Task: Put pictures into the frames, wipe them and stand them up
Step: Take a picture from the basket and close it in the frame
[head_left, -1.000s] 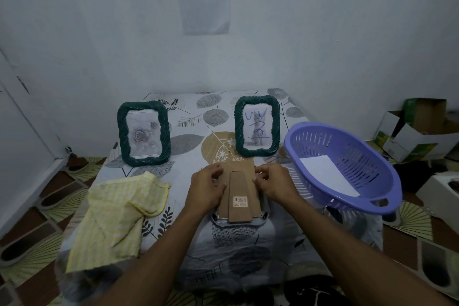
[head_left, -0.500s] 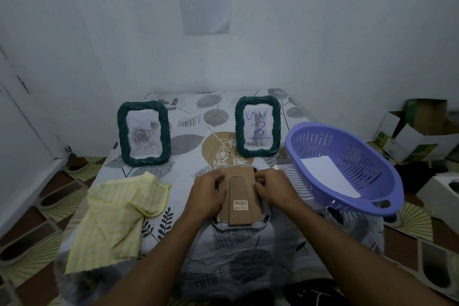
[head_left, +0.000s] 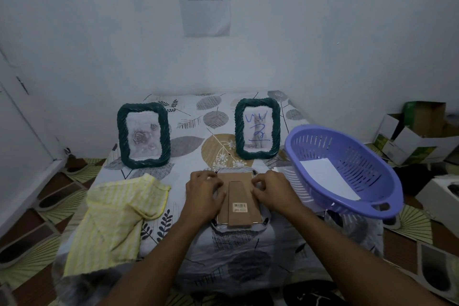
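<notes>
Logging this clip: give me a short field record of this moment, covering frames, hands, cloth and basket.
Standing frames: two green ones upright at the back, rose picture frame on the left, cat picture frame on the right
Frame in work: third frame face down, brown backing up, at the centre of the table
Left hand: bent fingers on the backing's left edge
Right hand: bent fingers at its right edge; grip unclear
Cloth: yellow cloth crumpled at left, untouched
Basket: purple basket at right, white paper inside

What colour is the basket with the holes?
Purple; the basket shows clearly in the head view, on the table's right side.
</notes>
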Tool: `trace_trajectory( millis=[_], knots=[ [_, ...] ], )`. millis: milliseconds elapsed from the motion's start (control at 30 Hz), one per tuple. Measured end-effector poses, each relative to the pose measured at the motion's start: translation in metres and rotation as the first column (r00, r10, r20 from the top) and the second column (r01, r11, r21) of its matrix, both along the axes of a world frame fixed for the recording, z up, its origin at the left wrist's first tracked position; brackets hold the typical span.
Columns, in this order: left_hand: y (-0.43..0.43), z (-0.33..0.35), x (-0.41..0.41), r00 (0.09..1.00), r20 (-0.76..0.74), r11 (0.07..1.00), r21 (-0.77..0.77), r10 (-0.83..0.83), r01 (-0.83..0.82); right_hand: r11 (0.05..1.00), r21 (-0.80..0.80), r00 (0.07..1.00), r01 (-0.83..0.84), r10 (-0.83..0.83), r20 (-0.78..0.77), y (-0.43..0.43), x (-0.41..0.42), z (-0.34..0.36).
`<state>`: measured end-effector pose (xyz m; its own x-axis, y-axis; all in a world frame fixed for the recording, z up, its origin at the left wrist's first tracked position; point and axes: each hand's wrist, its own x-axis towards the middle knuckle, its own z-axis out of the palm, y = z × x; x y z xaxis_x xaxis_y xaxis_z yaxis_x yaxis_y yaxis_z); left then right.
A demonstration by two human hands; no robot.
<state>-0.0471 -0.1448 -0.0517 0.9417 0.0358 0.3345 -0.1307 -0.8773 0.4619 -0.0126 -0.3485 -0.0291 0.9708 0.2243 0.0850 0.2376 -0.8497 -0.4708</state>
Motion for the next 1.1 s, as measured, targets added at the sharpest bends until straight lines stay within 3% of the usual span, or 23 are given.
trace_trajectory(
  millis=[467,733,1100],
  knots=[
    [0.0,-0.01,-0.002,1.0,0.029,0.987,-0.162,0.0,0.004,0.993,0.077,0.996,0.092,-0.092,-0.004,0.003,0.003,-0.018],
    [0.0,-0.011,-0.002,0.999,0.039,0.977,-0.212,-0.001,0.01,0.995,0.078,0.999,0.054,-0.054,-0.008,0.004,0.005,-0.02],
    [0.001,-0.014,-0.001,0.999,0.054,0.99,-0.143,0.004,0.003,0.999,0.027,1.0,0.023,-0.022,-0.021,0.002,0.007,-0.021]
  ],
)
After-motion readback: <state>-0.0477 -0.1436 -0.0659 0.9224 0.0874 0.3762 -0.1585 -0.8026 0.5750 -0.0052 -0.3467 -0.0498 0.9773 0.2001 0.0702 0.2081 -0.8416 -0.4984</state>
